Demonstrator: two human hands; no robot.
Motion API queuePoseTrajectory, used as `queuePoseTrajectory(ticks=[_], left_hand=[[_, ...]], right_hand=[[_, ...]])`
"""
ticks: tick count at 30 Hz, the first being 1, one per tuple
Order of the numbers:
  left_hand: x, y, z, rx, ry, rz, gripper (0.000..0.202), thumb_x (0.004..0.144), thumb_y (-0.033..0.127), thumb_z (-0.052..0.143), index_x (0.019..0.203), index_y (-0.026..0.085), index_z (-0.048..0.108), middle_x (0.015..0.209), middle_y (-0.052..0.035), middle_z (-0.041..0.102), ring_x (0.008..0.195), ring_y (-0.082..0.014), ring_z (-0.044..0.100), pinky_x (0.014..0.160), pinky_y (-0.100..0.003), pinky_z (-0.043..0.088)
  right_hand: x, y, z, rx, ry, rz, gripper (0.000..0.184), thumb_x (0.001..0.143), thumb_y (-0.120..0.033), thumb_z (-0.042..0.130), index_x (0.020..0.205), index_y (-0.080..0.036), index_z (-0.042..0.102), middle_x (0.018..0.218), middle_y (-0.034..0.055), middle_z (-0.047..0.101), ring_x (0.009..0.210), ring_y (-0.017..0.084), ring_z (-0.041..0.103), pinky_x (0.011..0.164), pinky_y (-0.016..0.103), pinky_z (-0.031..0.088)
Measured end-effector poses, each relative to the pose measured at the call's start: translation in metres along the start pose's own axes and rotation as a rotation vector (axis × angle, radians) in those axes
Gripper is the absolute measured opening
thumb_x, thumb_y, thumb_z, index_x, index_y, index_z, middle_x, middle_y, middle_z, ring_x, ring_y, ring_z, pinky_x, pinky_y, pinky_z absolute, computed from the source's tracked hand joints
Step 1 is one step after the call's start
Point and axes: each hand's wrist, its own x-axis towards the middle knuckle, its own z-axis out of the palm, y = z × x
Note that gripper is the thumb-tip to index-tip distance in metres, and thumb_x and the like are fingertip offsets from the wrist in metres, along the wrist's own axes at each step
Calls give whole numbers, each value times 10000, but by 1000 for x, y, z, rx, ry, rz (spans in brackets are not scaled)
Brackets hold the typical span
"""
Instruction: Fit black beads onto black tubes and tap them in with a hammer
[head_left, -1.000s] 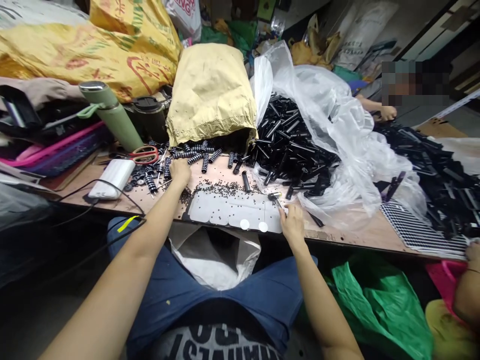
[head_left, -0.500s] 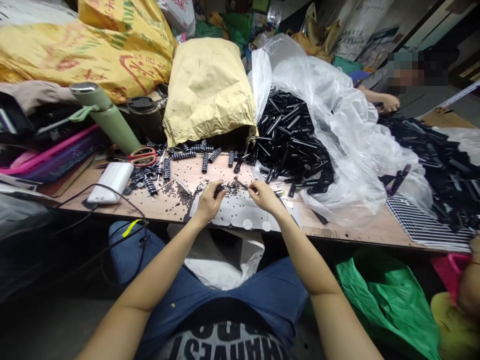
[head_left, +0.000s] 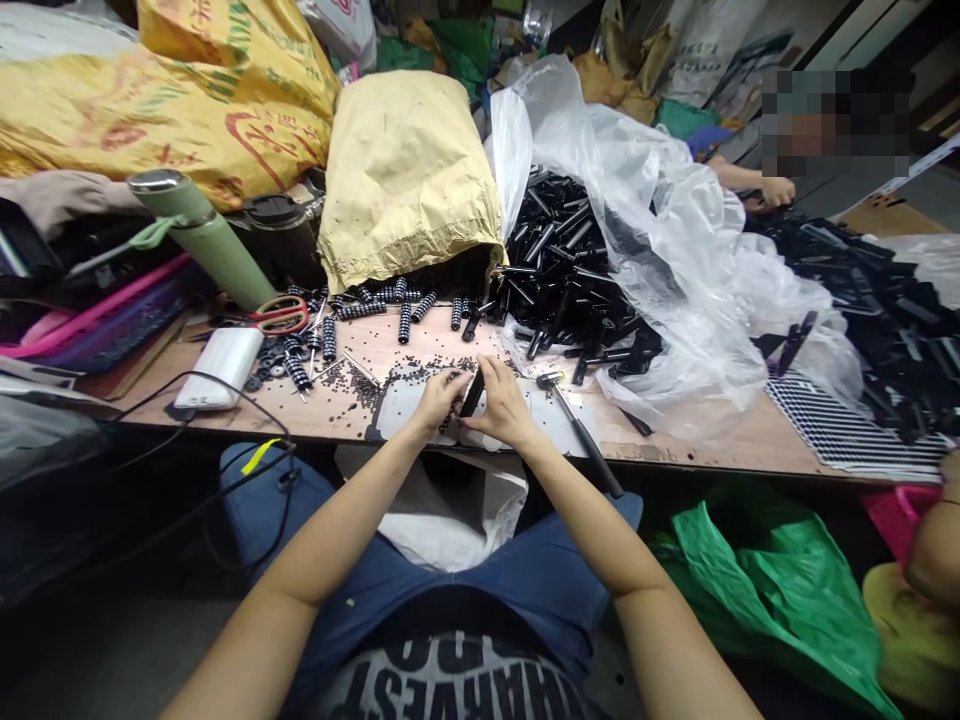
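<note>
My left hand [head_left: 437,402] and my right hand [head_left: 501,403] meet over the white sheet [head_left: 405,400] at the table's front edge. Between them stands a short black tube [head_left: 472,392], tilted, with my right fingers wrapped round it. My left fingers pinch a small dark part at the tube's lower end; what it is I cannot make out. Tiny black beads [head_left: 420,372] lie scattered just beyond my hands. A small hammer [head_left: 577,428] lies on the table to the right of my right hand.
A tan paper sack [head_left: 405,170] spills striped black springs [head_left: 405,318]. Clear plastic [head_left: 660,230] holds a heap of black tubes [head_left: 570,270]. Red scissors [head_left: 281,313], a white power bank [head_left: 221,362] and a green flask [head_left: 202,235] lie left. Another person's hand [head_left: 776,190] works far right.
My left hand came back from the springs at the left, my right hand left the hammer, and both drew together over the white sheet, now holding a black tube between them.
</note>
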Motion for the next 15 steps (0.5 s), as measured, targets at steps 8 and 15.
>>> queuePoseTrajectory(ticks=[8, 15], left_hand=[[-15, 8, 9, -95, -9, -41, 629, 774, 543, 641, 1266, 159, 563, 510, 80, 470, 300, -48, 365, 296, -168, 208], [-17, 5, 20, -81, 122, 17, 419, 807, 454, 608, 1077, 142, 675, 743, -23, 679, 592, -111, 619, 575, -214, 499]], right_hand=[[-21, -4, -18, 347, 4, -26, 1161, 603, -475, 836, 1500, -218, 144, 1467, 177, 253, 1409, 327, 248, 1112, 498, 372], [-24, -15, -16, 396, -34, -166, 1171, 627, -434, 833, 1511, -241, 89, 1506, 160, 219, 1431, 318, 206, 1148, 493, 318]])
